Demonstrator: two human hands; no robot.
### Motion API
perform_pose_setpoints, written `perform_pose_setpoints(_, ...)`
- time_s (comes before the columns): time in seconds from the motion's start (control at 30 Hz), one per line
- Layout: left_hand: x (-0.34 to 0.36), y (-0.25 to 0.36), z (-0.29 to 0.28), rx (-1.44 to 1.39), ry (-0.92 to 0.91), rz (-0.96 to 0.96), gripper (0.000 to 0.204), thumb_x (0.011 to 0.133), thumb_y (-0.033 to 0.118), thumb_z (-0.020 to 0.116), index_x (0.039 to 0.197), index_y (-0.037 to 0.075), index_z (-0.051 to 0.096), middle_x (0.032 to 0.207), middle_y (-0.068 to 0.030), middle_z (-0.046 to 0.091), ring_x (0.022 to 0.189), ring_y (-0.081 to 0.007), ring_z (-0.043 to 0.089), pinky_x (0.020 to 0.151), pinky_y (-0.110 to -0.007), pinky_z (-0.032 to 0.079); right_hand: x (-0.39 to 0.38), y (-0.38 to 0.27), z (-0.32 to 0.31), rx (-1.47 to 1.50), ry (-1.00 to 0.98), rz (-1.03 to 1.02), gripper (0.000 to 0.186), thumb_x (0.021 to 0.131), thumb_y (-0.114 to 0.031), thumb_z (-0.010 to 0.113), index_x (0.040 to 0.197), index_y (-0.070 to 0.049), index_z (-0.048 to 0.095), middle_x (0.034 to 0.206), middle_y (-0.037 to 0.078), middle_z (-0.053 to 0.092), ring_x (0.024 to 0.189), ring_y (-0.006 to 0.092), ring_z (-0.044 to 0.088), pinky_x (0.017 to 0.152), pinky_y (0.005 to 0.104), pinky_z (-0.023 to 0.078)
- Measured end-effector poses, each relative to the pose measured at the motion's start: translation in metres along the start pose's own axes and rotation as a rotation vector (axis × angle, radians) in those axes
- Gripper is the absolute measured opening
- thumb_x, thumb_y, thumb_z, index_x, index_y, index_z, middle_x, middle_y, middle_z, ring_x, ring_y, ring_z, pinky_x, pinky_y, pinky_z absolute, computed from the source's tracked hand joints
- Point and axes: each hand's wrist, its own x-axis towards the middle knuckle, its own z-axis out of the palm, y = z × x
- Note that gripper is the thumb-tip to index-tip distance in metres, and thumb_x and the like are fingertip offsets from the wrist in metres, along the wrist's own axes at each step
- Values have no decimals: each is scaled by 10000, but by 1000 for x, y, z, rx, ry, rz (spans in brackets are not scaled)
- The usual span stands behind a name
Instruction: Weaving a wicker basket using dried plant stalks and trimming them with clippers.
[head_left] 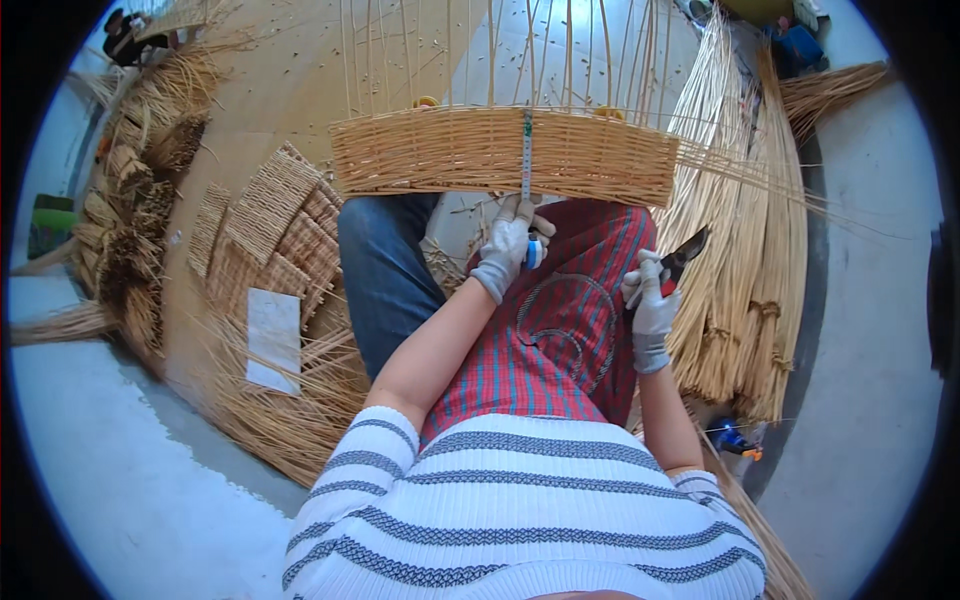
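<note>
A curved band of woven tan wicker point(420, 150) lies across my knees, with long upright rods rising from its far edge. A tape measure strip point(526, 160) spans it from top to bottom. My gloved left hand point(505, 243) is closed on the tape's blue-and-white case point(536, 252), just below the band's near edge. My gloved right hand point(652, 300), over my red checked lap, grips pruning shears point(688, 250) with dark blades and red handles, pointed up to the right. Loose strands stick out from the band's right end.
Stacked woven pieces point(268, 205) and a pale sheet point(272, 340) lie at my left, beside bundled cane point(150, 230). Long pale rods point(750, 300) lie at my right, with a small blue-and-orange tool point(738, 440). A dark shape at the upper left is too small to make out.
</note>
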Motion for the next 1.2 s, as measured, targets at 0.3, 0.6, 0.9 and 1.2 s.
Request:
perform_pose_setpoints(0.3, 6, -4, -5, -23, -41, 10, 211, 1127, 294, 482, 1198, 119, 576, 759, -94, 693, 543, -151, 607, 463, -322, 520, -5, 1, 0, -94, -12, -64, 307, 1058, -179, 615, 1305, 1, 643, 808, 30, 706, 605, 67, 591, 552, 224, 472)
perform_pose_setpoints(0.6, -25, 41, -10, 311, 95, 197, 250, 1119, 309, 531, 1114, 70, 603, 770, -51, 688, 547, -86, 567, 485, -298, 501, -20, -47, 8, -613, -513, -302, 667, 927, -47, 712, 1553, -56, 481, 1120, 87, 707, 958, 150, 650, 922, 323, 533)
perform_pose_setpoints(0.9, 36, 194, -75, 885, 398, 827, 239, 1124, 299, 523, 1115, 84, 626, 947, -56, 779, 533, -82, 554, 468, -299, 451, 138, -183, 197, -1446, -826, -771, 641, 773, -489, 815, 1343, -214, 710, 1012, 134, 750, 1020, 352, 697, 929, 464, 540)
perform_pose_setpoints(1.2, 55, 163, -73, 427, 240, 855, 192, 1135, 216, 497, 1157, 95, 644, 1031, -29, 776, 510, -30, 438, 455, -262, 395, 220, -202, 338, -1933, -1283, 77, 746, 783, -595, 796, 1409, -203, 690, 1289, 142, 743, 1165, 274, 695, 999, 426, 520)
